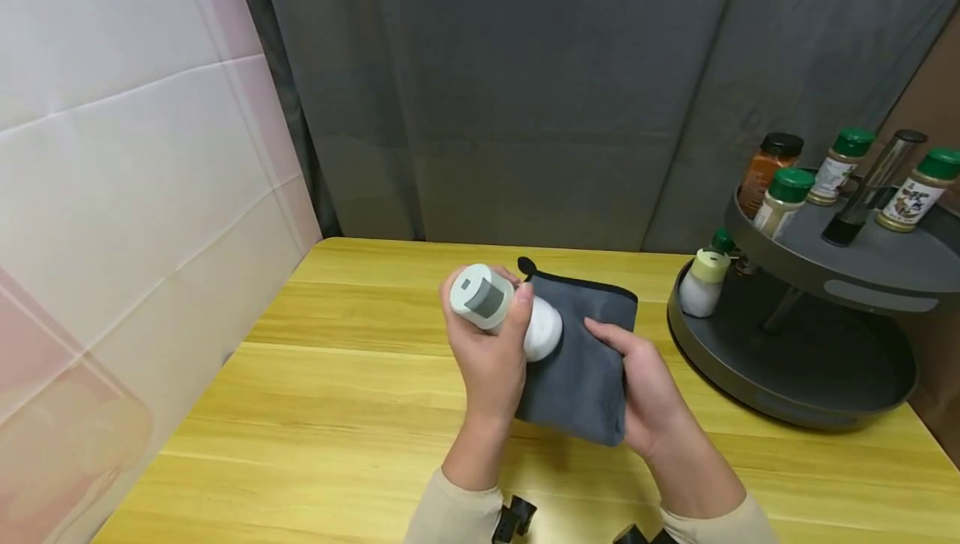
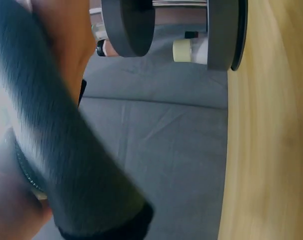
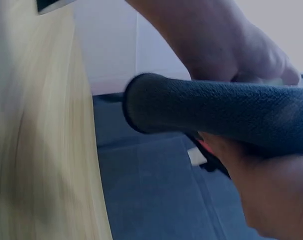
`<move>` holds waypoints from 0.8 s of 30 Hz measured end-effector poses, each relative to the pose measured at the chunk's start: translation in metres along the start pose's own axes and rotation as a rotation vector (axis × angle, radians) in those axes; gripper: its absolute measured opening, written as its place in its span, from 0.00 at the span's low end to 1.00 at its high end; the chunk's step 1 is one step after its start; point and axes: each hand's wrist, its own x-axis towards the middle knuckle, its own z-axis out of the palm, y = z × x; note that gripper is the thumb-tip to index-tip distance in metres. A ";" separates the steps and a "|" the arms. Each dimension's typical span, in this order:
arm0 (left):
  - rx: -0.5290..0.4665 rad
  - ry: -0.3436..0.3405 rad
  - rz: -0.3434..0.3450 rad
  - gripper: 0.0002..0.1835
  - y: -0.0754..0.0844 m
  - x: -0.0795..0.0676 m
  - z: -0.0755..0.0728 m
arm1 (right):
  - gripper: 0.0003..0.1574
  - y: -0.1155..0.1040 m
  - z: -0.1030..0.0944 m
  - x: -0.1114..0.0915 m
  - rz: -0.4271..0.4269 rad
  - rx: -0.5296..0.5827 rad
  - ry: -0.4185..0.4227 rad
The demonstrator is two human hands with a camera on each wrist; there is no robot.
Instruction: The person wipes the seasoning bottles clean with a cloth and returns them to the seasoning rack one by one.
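Observation:
My left hand (image 1: pixel 487 369) grips a white seasoning bottle (image 1: pixel 544 334) with a pale grey-green flip lid, tilted so the lid points up and left. Against the bottle's lower end lies a folded grey cloth (image 1: pixel 573 394) with black edging and a small hanging loop. My right hand (image 1: pixel 651 390) holds that cloth by its right side, thumb on top and fingers behind. Both are above the table. In the left wrist view the cloth (image 2: pixel 76 145) covers much of the scene, and in the right wrist view the cloth (image 3: pixel 206 107) appears edge-on.
A dark two-tier turntable rack (image 1: pixel 795 398) stands at the right of the wooden table (image 1: pixel 337 411). Its upper tier bears several spice jars, one an orange jar (image 1: pixel 767 169), and a dark cylinder (image 1: pixel 873 186). A yellow-lidded bottle (image 1: pixel 703 284) stands below. A grey curtain (image 1: pixel 510 94) hangs behind.

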 end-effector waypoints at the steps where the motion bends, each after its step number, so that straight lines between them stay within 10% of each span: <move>1: 0.001 -0.005 -0.002 0.28 0.000 0.001 -0.001 | 0.37 0.000 -0.003 -0.002 0.012 -0.012 -0.016; 12: 0.058 -0.028 -0.034 0.27 -0.001 0.007 -0.009 | 0.42 -0.004 -0.032 -0.028 0.082 -0.127 0.017; 19: 0.227 -0.135 -0.079 0.23 -0.007 0.015 -0.020 | 0.34 -0.007 -0.058 -0.041 0.033 -0.158 0.069; 24: 0.341 -0.250 0.007 0.23 -0.023 0.028 -0.016 | 0.21 -0.008 -0.080 -0.052 0.061 -0.106 0.026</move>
